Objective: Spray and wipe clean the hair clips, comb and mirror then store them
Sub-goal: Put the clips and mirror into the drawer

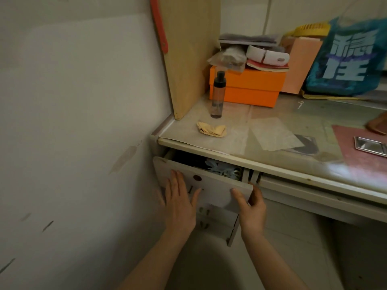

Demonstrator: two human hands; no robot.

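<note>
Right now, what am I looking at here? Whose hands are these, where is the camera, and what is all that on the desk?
There is no machine here. A person wears a camera on the head, so this single picture looks forward and down at their own two bare hands.

The left hand lies flat against the front of a partly open drawer. The right hand grips that front panel at its right edge. Something pale blue shows inside the drawer; I cannot tell what it is.

On the desk above stand a small clear spray bottle with a black top and, just in front of it, a crumpled yellow cloth. Behind is an orange box. At the far right lies a small mirror.
</note>
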